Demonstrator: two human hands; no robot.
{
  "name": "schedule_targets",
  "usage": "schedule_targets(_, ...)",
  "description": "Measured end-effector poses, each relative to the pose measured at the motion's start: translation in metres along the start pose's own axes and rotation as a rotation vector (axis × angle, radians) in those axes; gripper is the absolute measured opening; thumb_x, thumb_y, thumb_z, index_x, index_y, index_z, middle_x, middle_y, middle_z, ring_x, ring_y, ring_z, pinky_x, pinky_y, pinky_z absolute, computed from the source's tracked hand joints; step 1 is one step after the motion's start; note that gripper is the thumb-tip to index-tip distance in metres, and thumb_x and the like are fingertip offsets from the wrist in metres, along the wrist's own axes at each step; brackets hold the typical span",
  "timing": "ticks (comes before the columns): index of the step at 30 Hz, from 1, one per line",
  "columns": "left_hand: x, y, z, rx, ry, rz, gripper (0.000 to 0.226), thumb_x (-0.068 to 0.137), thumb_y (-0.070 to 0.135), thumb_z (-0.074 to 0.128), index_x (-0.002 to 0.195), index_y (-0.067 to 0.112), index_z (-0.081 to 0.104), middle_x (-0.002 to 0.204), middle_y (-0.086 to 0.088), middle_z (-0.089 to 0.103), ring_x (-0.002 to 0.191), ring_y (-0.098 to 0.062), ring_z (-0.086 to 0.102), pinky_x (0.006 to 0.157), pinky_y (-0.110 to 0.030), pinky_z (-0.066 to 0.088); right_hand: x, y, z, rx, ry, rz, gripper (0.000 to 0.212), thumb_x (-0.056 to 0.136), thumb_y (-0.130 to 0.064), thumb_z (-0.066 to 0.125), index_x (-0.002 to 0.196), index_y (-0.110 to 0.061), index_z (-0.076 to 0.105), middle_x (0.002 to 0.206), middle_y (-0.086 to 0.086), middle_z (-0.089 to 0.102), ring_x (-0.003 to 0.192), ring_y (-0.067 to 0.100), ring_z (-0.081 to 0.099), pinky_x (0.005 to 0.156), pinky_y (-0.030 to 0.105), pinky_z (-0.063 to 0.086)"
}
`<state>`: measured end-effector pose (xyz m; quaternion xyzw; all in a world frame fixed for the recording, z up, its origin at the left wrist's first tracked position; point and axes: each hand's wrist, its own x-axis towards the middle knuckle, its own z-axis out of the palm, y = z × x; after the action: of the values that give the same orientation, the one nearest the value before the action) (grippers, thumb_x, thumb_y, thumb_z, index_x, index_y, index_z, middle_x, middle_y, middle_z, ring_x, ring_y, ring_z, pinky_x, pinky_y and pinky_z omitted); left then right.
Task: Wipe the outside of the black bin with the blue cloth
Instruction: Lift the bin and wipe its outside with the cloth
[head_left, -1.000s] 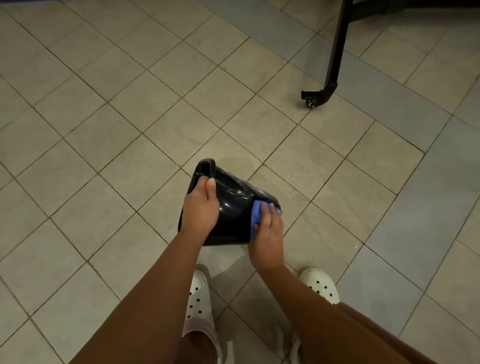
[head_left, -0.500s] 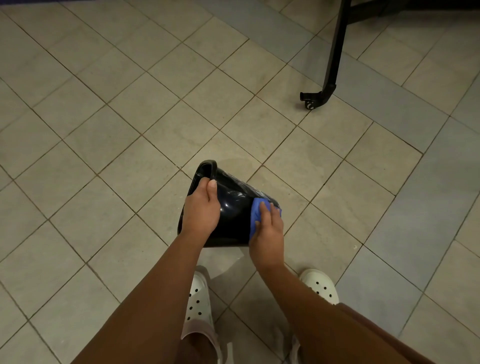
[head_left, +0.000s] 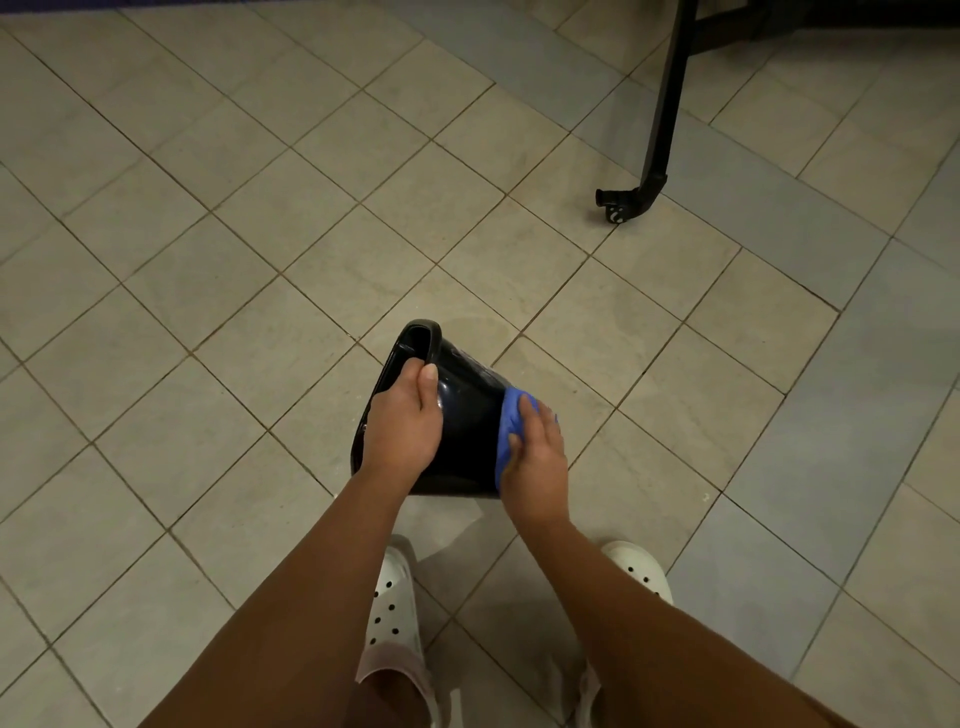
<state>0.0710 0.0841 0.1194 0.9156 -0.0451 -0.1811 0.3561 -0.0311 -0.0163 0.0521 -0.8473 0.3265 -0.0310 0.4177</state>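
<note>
At the centre of the frame I hold the black bin (head_left: 467, 415) tipped on its side above the tiled floor (head_left: 260, 260), my left hand (head_left: 402, 421) gripping its rim. My right hand (head_left: 535, 457) presses the blue cloth (head_left: 506, 415) flat against its base end.

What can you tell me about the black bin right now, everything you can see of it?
The black bin is glossy, likely plastic, with a rolled rim and sides tapering toward its base. It is tipped on its side, the opening facing left and the base to the right, above the tiled floor in front of the person's shoes. The left hand has a grip on the rim, fingers inside. The right hand presses the blue cloth against the wall near the base.
</note>
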Motion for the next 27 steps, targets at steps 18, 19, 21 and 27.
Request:
schedule_targets(18, -0.001, 0.003, 0.001, -0.078, 0.009, -0.029, 0.037, 0.103, 0.037, 0.027, 0.09, 0.014, 0.052, 0.073, -0.004, 0.059, 0.071, -0.018, 0.058, 0.068, -0.036, 0.048, -0.01, -0.019, 0.012, -0.04, 0.051, -0.153, 0.06, 0.086, 0.003, 0.056, 0.141, -0.011, 0.035, 0.148, 0.015, 0.032, 0.14, 0.03, 0.023, 0.113, 0.044, 0.028)
schedule_targets(19, -0.001, 0.002, 0.001, -0.08, 0.019, -0.031, 0.037, 0.104, 0.036, 0.027, 0.089, 0.013, 0.051, 0.071, -0.003, 0.058, 0.069, -0.017, 0.057, 0.066, -0.035, 0.046, -0.014, -0.021, 0.017, -0.052, 0.042, -0.213, 0.065, 0.082, 0.006, 0.061, 0.14, -0.011, 0.037, 0.147, 0.016, 0.034, 0.139, 0.031, 0.024, 0.111, 0.047, 0.03)
schedule_targets(21, -0.003, 0.002, -0.001, -0.095, 0.032, -0.038, 0.036, 0.104, 0.034, 0.028, 0.086, 0.013, 0.051, 0.069, -0.001, 0.057, 0.064, -0.014, 0.055, 0.06, -0.03, 0.041, -0.009, -0.027, 0.02, -0.049, 0.009, -0.321, 0.066, 0.079, 0.007, 0.064, 0.138, -0.011, 0.041, 0.145, 0.017, 0.037, 0.138, 0.033, 0.026, 0.111, 0.048, 0.028)
schedule_targets(27, -0.005, 0.002, 0.0, -0.149, 0.026, -0.043, 0.037, 0.103, 0.035, 0.031, 0.09, 0.012, 0.056, 0.074, -0.006, 0.061, 0.069, -0.021, 0.06, 0.062, -0.033, 0.047, 0.022, -0.04, 0.003, 0.027, -0.059, -0.185, 0.05, 0.093, -0.004, 0.047, 0.141, -0.015, 0.037, 0.148, 0.012, 0.03, 0.137, 0.027, 0.026, 0.115, 0.034, 0.022)
